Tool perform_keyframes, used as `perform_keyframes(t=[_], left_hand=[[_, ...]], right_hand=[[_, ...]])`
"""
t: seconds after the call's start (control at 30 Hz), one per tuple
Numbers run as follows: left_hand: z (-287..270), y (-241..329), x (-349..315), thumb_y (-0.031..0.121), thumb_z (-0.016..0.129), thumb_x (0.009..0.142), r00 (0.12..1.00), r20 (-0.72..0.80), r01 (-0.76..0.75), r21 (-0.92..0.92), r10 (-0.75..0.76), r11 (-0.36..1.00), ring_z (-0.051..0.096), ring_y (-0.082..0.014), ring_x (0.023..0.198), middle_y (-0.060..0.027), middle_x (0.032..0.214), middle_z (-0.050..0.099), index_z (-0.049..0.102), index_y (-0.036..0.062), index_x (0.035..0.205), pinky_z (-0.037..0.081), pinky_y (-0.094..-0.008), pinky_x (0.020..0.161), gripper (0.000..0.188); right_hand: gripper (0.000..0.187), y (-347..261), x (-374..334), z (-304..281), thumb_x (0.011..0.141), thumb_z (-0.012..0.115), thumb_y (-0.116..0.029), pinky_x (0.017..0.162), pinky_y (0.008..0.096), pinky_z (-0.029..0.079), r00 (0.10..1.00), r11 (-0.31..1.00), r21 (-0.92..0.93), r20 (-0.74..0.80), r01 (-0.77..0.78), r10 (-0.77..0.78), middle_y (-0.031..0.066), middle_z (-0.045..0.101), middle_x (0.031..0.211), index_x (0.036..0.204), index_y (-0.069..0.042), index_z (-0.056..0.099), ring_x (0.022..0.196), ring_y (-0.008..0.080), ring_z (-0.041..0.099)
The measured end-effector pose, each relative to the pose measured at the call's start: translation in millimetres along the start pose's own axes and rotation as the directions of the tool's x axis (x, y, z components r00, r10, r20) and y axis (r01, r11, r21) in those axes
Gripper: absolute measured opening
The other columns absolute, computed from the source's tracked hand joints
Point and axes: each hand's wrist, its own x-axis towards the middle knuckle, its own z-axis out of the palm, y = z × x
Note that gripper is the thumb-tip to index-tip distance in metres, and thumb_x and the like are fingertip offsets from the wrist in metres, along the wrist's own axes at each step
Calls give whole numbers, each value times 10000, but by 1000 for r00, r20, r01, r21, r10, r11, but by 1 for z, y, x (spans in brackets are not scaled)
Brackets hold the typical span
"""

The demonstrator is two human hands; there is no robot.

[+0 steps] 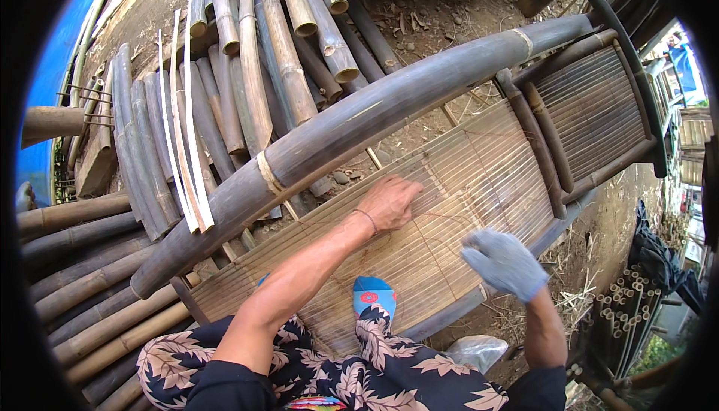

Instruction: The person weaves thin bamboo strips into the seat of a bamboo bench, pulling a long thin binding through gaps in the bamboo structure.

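Observation:
Beneath both hands lies a long bamboo bench with a seat of thin slats (pixel 442 265). Thin reddish-brown cords (pixel 428 240) cross the slats. My bare left hand (pixel 391 203), with a thin band at its wrist, is closed low over the middle of the seat, knuckles up. Whatever its fingers pinch is hidden. My right hand (pixel 509 263), in a grey glove, hovers by the seat's near edge, its fingers drawn together and slightly blurred. Loose cord runs between the hands, but I cannot see whether either one grips it.
A thick dark bamboo pole (pixel 359 122) spans the bench's far side. Beyond it are stacked bamboo poles (pixel 284 51) and several pale strips (pixel 180 126). More poles (pixel 90 276) lie at left. My foot in a blue sock (pixel 373 296) rests on the seat. Bundled bamboo (pixel 625 302) stands at right.

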Motion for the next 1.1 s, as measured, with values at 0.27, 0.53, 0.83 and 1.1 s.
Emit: perform_keyframes(t=[0.27, 0.53, 0.83, 1.1], left_hand=[[0, 26, 10, 157, 631, 899, 970, -184, 127, -167, -158, 978, 619, -294, 814, -79, 917, 624, 641, 85, 1058, 539, -411, 710, 175], [28, 71, -5, 250, 586, 942, 965, 222, -163, 84, 141, 983, 625, -214, 861, -66, 860, 639, 657, 87, 870, 512, -369, 737, 192], [-60, 10, 5, 120, 519, 964, 727, -178, 647, -148, -664, 748, 681, -286, 834, -146, 996, 666, 647, 36, 1081, 567, -391, 763, 193], [-26, -52, -8, 106, 524, 896, 480, -150, 877, 73, -864, 475, 629, -391, 1103, -238, 1102, 683, 658, 44, 1150, 488, -443, 956, 293]], right_hand=[[334, 56, -48, -47, 865, 687, -317, 689, 319, 510, 856, 948, 53, -418, -313, 306, 133, 636, 758, 873, 16, 701, 713, 209, 631], [827, 87, -83, -24, 772, 786, -248, 1132, 453, 351, 742, 897, -251, -661, -365, 116, 236, 368, 1500, 1454, -12, 382, 1365, 366, 403], [209, 65, 68, -47, 875, 726, -235, 531, 227, 504, 868, 684, 730, -347, 12, 355, 27, 630, 734, 869, -29, 697, 590, 85, 598], [201, 17, 258, 22, 875, 647, -269, 860, 420, 519, 953, 804, -574, -302, -157, -29, 169, 722, 953, 838, -95, 739, 933, 273, 699]])
